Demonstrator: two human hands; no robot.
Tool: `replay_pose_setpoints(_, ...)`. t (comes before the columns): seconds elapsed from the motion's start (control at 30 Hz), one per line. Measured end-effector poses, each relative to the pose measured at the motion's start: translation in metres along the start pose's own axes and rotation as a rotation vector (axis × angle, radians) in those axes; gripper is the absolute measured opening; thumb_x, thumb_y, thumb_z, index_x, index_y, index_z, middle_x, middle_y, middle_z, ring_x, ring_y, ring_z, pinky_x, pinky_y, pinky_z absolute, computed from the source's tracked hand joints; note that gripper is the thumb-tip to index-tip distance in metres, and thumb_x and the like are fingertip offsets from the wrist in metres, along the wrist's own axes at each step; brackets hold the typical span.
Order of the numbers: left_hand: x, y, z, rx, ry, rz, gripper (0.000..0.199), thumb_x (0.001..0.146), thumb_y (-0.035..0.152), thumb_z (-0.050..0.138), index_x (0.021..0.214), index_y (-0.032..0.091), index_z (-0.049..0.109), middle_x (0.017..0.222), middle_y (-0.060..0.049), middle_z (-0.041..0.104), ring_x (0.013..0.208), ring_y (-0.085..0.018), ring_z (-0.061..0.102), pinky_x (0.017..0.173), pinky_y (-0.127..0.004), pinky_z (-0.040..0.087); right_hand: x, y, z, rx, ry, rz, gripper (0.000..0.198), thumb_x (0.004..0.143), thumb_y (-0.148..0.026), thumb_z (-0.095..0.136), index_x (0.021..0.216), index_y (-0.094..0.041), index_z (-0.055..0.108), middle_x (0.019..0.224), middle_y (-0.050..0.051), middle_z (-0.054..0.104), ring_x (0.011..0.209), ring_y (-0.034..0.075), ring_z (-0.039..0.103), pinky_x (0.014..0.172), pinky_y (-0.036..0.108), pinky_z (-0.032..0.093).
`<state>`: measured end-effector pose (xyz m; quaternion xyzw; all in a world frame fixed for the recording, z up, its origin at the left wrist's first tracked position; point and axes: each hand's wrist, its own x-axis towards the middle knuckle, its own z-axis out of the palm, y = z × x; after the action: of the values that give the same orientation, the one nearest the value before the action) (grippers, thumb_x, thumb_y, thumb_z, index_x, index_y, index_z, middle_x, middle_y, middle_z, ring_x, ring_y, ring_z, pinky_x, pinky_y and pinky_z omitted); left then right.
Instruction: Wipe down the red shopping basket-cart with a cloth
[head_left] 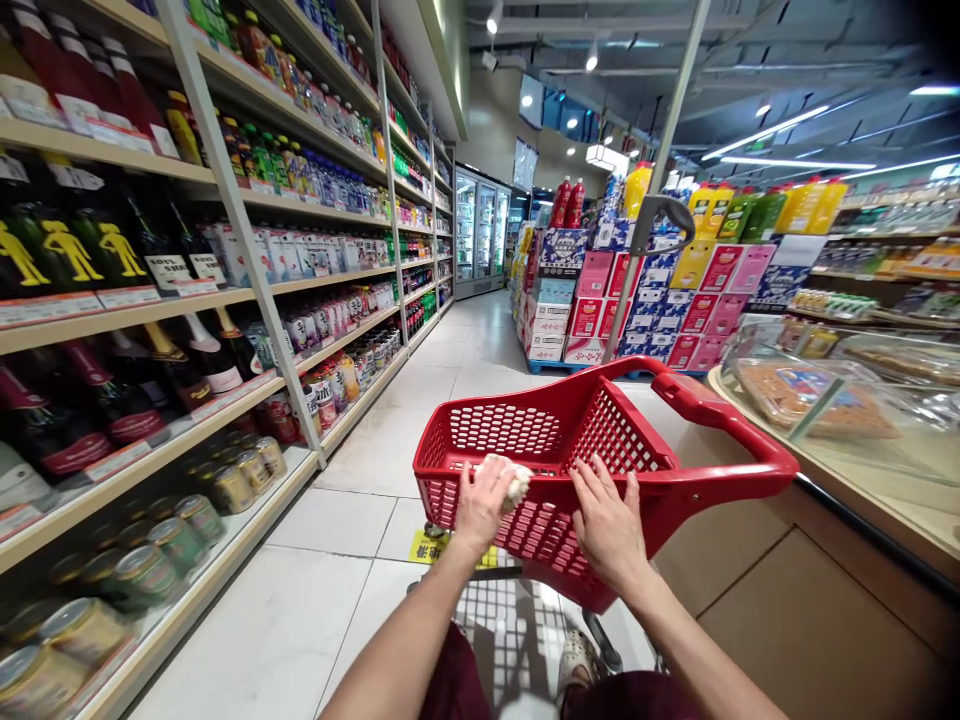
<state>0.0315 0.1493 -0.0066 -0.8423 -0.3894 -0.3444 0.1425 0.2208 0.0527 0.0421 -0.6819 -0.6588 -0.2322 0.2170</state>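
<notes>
A red plastic shopping cart (540, 540) with perforated basket walls stands side-on before me. My left hand (480, 500) is at the near side of its basket, closed on a small, crumpled off-white cloth (517, 487); the cloth's exact kind is hard to make out. Further right, my right hand (609, 520) lies against the same near rim, fingers outstretched and holding nothing. The cart's red handle (757, 465) extends to the right, with neither hand on it. Part of the basket's inside is hidden by the near wall and my hands.
Shelves of bottles and cans (360, 370) line the left side. Stacked drink cartons (645, 290) stand ahead, near a slanting metal pole (622, 300). At right is a counter with clear covers (847, 390). A yellow floor sticker (427, 547) and tiled aisle lie below.
</notes>
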Motion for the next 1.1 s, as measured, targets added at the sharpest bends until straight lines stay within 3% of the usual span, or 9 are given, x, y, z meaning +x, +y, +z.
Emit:
replay_pose_setpoints(0.1,-0.004,-0.007,0.000,-0.023,-0.026,0.035,0.037,0.083,0.022,0.046,0.120,0.026,0.047,0.125,-0.005,0.052,0.119,-0.020,0.044,0.104,-0.052,0.019,0.003,-0.012,0.010,0.000,-0.036,-0.007,0.044,0.074,-0.014,0.041,0.117,-0.013,0.052,0.126,0.007,0.051,0.124,0.023,0.034,0.105,0.048,0.004)
replay_pose_setpoints(0.23,-0.019,-0.053,-0.013,0.049,-0.024,-0.212,0.041,0.082,0.012,0.038,0.119,0.024,0.049,0.123,-0.007,0.054,0.115,-0.022,0.047,0.103,-0.057,0.016,0.000,-0.013,0.016,-0.018,-0.071,-0.012,0.044,0.075,-0.014,0.040,0.118,-0.013,0.051,0.124,0.008,0.052,0.121,0.022,0.037,0.105,0.048,0.005)
replay_pose_setpoints(0.3,-0.023,-0.064,-0.016,0.077,-0.023,-0.284,0.044,0.080,0.008,0.036,0.119,0.023,0.049,0.125,-0.008,0.052,0.116,-0.022,0.046,0.102,-0.056,0.018,-0.001,-0.013,0.016,-0.025,-0.070,-0.002,0.044,0.075,-0.014,0.040,0.117,-0.013,0.051,0.123,0.008,0.053,0.120,0.022,0.039,0.105,0.048,0.005)
replay_pose_setpoints(0.5,-0.025,-0.046,-0.013,0.003,-0.059,-0.067,0.045,0.079,0.009,0.038,0.121,0.024,0.047,0.127,-0.006,0.049,0.119,-0.021,0.043,0.103,-0.055,0.015,-0.008,-0.015,0.012,-0.051,-0.056,0.013,0.044,0.075,-0.014,0.040,0.118,-0.013,0.050,0.123,0.008,0.053,0.119,0.022,0.040,0.106,0.047,0.007)
replay_pose_setpoints(0.67,-0.045,-0.065,-0.025,0.075,-0.007,-0.301,0.047,0.078,0.006,0.036,0.121,0.021,0.047,0.128,-0.009,0.048,0.117,-0.023,0.045,0.102,-0.056,0.018,-0.020,-0.021,0.012,-0.041,-0.018,0.004,0.046,0.074,-0.015,0.041,0.119,-0.012,0.049,0.124,0.008,0.052,0.121,0.022,0.038,0.106,0.046,0.007)
replay_pose_setpoints(0.73,-0.049,-0.063,-0.026,0.068,-0.019,-0.276,0.049,0.077,0.005,0.035,0.122,0.021,0.046,0.130,-0.009,0.046,0.120,-0.022,0.042,0.102,-0.056,0.019,-0.024,-0.022,0.012,-0.030,0.005,0.013,0.046,0.073,-0.014,0.042,0.119,-0.012,0.050,0.124,0.008,0.052,0.121,0.022,0.038,0.106,0.045,0.008)
replay_pose_setpoints(0.87,-0.050,-0.052,-0.027,0.017,-0.074,-0.084,0.049,0.078,0.007,0.037,0.124,0.024,0.044,0.131,-0.006,0.045,0.123,-0.020,0.039,0.104,-0.054,0.017,-0.031,-0.018,0.010,-0.016,0.020,0.005,0.047,0.072,-0.014,0.043,0.119,-0.012,0.050,0.124,0.007,0.052,0.121,0.022,0.038,0.106,0.044,0.010)
replay_pose_setpoints(1.03,-0.054,-0.055,-0.033,0.101,-0.040,-0.254,0.050,0.075,0.002,0.035,0.120,0.021,0.047,0.128,-0.009,0.048,0.117,-0.023,0.045,0.101,-0.057,0.020,-0.036,-0.015,0.005,-0.023,0.028,0.026,0.046,0.072,-0.013,0.042,0.118,-0.013,0.051,0.124,0.007,0.053,0.121,0.021,0.038,0.106,0.043,0.011)
replay_pose_setpoints(1.1,-0.053,-0.049,-0.032,0.106,-0.036,-0.216,0.050,0.076,0.002,0.035,0.121,0.020,0.046,0.129,-0.009,0.047,0.119,-0.023,0.044,0.102,-0.055,0.021,-0.037,-0.016,0.004,-0.019,0.033,0.052,0.045,0.072,-0.012,0.042,0.116,-0.012,0.052,0.123,0.007,0.053,0.121,0.021,0.038,0.106,0.043,0.012)
